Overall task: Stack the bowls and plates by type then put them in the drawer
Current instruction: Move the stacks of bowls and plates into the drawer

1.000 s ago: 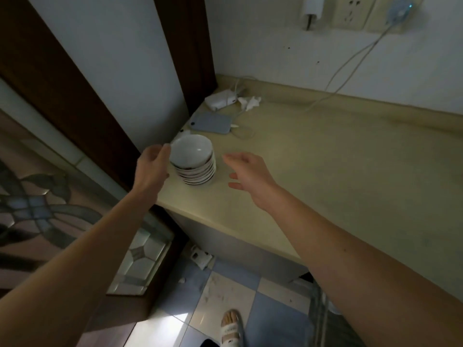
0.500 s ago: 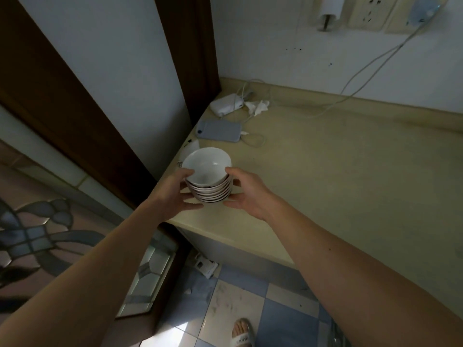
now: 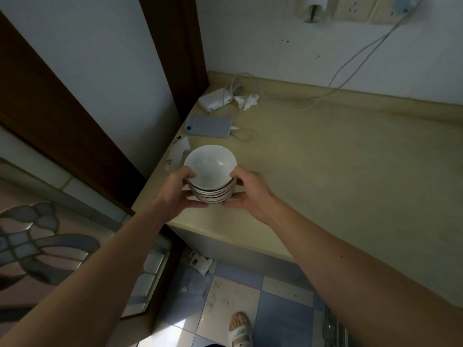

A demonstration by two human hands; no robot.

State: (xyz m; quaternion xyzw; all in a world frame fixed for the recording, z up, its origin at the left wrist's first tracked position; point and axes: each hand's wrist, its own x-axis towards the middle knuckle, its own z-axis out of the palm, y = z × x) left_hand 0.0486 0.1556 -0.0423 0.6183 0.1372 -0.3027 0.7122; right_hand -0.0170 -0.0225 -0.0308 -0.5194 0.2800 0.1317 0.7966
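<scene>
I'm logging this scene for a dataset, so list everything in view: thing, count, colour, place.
stack of bowls: one stack, white, near counter's front-left corner, gripped on both sides
counter: one, beige
phone: one, grey-blue, flat behind the bowls
power adapter: one, white, back corner
crumpled tissue: one, white, beside the adapter
cable: one, white, wall plug down to counter
wall sockets: cream, top edge
floor tiles: blue and white
sandalled foot: one, bottom edge
left hand: grips the stack
right hand: grips the stack

Single head-worn view looks steeply down, close over the countertop (image 3: 325,171) corner.
</scene>
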